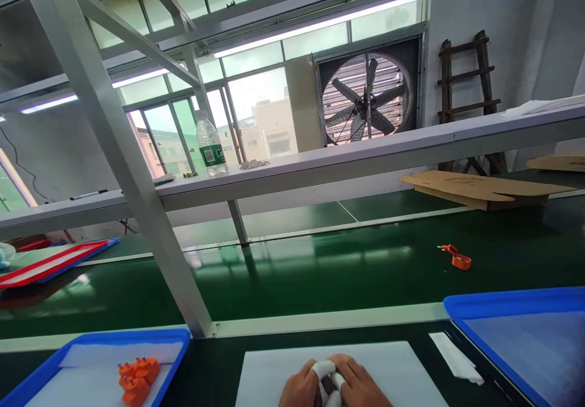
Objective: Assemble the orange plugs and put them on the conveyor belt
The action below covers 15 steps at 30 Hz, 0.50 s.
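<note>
At the bottom edge, my left hand (pixel 301 389) and my right hand (pixel 359 382) are pressed together over a white mat (pixel 402 370). Fingers of both are closed round a small dark object (pixel 327 387), with white tape or finger covers on some fingertips. What the object is I cannot make out. Several small orange parts (pixel 136 378) lie in a blue tray (pixel 46 367) to my left. One orange part (pixel 459 259) lies alone on the green belt (pixel 320 273).
A second blue tray (pixel 516 303) sits at the right, with a white strip (pixel 454 355) beside it. A slanted metal post (pixel 137 187) rises ahead. The shelf (pixel 365 151) above holds a water bottle (pixel 210 145). Cardboard (pixel 479 187) lies beyond.
</note>
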Available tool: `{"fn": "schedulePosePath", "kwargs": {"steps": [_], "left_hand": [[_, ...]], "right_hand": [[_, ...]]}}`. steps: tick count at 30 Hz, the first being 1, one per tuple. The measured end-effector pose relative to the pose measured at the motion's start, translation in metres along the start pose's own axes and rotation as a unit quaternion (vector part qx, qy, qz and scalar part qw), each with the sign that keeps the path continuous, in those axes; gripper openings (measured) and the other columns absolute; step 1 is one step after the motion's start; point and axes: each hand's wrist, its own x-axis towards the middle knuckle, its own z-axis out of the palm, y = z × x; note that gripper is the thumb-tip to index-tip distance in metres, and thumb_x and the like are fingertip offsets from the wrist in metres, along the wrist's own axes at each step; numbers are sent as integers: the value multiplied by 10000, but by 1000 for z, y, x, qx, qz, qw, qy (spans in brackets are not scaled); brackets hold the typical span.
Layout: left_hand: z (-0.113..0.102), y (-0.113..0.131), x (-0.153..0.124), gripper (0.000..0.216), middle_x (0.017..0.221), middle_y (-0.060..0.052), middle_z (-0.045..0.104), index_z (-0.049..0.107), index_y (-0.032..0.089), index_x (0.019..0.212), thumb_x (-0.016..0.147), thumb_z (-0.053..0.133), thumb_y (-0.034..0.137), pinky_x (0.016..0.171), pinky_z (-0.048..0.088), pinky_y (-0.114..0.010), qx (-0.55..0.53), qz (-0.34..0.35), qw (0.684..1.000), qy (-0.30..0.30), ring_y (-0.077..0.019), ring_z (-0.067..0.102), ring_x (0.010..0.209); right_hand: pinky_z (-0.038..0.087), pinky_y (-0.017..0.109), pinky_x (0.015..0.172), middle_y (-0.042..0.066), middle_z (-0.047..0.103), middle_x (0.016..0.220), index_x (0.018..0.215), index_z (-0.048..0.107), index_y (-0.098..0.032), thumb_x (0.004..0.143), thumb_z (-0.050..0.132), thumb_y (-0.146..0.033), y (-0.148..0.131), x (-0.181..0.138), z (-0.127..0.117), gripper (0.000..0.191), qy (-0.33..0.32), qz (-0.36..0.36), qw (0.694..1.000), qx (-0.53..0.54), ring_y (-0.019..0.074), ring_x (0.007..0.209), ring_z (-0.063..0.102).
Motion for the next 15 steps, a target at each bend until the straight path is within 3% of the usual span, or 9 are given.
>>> {"fn": "schedulePosePath", "kwargs": {"steps": [5, 9, 15], "left_hand": [[-7, 14, -2, 364, 807, -33, 607, 649, 188, 1030, 674, 607, 129, 454, 348, -199, 10, 21, 1000, -21, -88, 442, 499], [-24, 38, -5, 151, 784, -41, 622, 636, 182, 913, 780, 565, 175, 545, 450, -217, 22, 10, 1000, 3, -121, 538, 571], [-41, 47, -1, 241, 761, -16, 639, 656, 193, 1086, 869, 556, 230, 551, 509, -211, -6, 51, 999, -4, -119, 578, 562]], "right_hand": [[454, 483, 1083, 172, 624, 1313, 1192, 684, -129, 895, 509, -55, -14, 2, -17, 353, -17, 38, 998, 41, 318, 1283, 529], [399, 455, 1117, 156, 604, 1311, 1239, 647, -145, 851, 539, -105, -37, 6, -49, 405, -37, 92, 992, 79, 292, 1254, 509], [354, 437, 1127, 146, 568, 1320, 1237, 618, -124, 793, 575, -188, -43, 9, -68, 450, -58, 105, 989, 89, 296, 1242, 469]]}}
